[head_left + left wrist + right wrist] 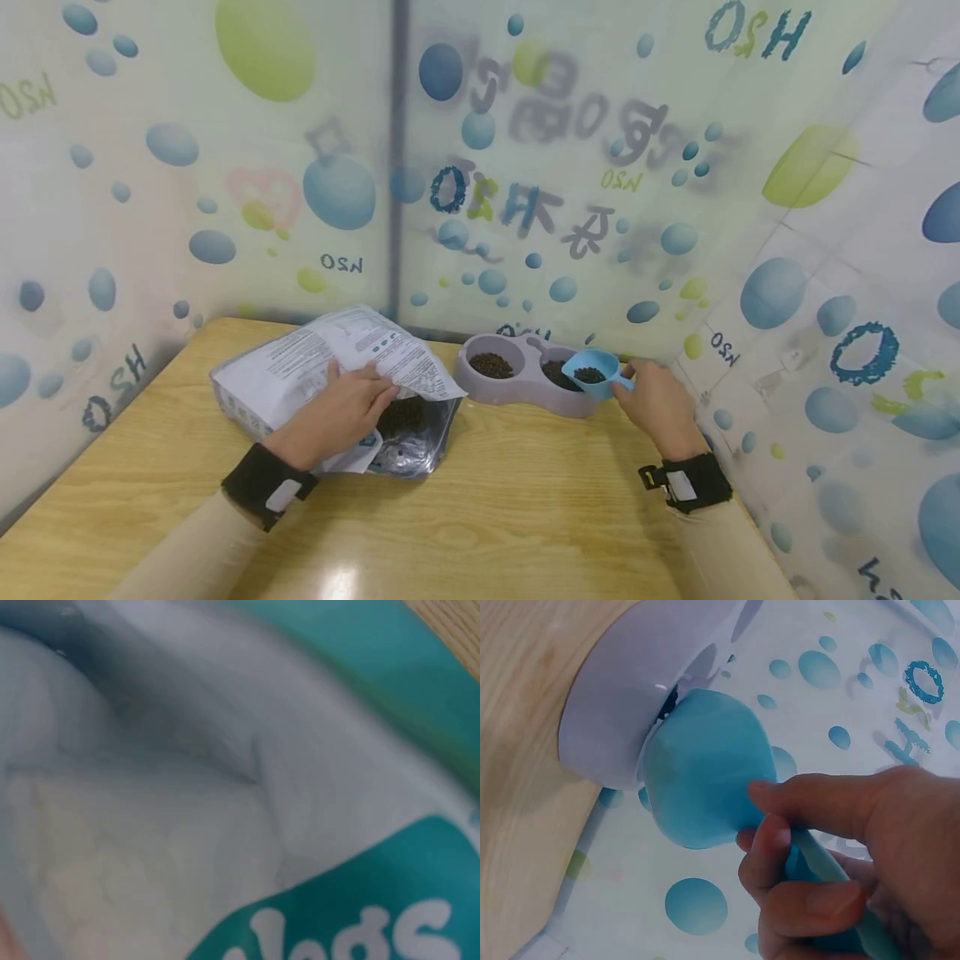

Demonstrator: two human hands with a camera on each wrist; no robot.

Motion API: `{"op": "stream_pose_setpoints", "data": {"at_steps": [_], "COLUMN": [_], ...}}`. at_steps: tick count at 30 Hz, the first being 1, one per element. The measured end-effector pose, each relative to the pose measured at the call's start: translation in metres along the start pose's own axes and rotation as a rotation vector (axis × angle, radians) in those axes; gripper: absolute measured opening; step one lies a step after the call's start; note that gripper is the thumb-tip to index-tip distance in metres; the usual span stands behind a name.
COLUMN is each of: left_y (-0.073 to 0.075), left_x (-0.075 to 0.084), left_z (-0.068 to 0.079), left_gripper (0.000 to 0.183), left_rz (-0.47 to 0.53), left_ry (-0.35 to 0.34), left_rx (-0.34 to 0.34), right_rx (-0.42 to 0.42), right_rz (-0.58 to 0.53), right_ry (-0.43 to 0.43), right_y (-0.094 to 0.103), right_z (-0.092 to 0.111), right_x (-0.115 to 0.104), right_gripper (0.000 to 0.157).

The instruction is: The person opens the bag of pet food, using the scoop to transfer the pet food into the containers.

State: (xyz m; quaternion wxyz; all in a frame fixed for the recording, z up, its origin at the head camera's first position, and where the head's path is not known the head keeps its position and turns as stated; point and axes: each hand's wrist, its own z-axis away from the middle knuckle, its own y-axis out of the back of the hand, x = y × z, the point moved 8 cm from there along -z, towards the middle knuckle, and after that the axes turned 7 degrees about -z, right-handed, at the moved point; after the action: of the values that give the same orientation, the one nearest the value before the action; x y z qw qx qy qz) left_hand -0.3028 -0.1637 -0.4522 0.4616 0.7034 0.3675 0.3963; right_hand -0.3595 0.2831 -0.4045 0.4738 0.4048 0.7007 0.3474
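Observation:
My right hand (660, 406) grips the handle of a blue scoop (609, 364), which carries dark brown kibble (589, 375). The scoop overlaps the right bowl of a pale purple double pet bowl (545, 399); from the right wrist view its rounded underside (705, 769) is right at the bowl's rim. Kibble also lies in both bowls, including the left one (491, 364). On the left, my left hand (341, 417) holds the upper flap of a white pet food bag (300, 358) near its mouth. More kibble (402, 417) shows inside the silver lining.
Everything stands on a light wooden table (510, 508). Behind it and along the right side hangs a white curtain (585, 275) with blue and green dots, close to the double bowl. A dark strap (270, 486) circles each wrist.

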Motion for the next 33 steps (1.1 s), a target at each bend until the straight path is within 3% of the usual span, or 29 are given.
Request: {"op": "stream_pose_setpoints", "data": {"at_steps": [15,33], "left_y": [0.001,0.001], "left_x": [0.000,0.001], "left_z": [0.001,0.001], "left_gripper": [0.040,0.040], "left_rz": [0.005,-0.010], "left_ry": [0.000,-0.008], "left_rx": [0.009,0.014], "right_rx": [0.022,0.032], "right_rz": [0.079,0.092], "right_ry": [-0.056,-0.036], "right_y": [0.017,0.021], "right_z": [-0.013,-0.015], "right_x": [-0.005,-0.014], "right_gripper": [0.018,0.019]}}
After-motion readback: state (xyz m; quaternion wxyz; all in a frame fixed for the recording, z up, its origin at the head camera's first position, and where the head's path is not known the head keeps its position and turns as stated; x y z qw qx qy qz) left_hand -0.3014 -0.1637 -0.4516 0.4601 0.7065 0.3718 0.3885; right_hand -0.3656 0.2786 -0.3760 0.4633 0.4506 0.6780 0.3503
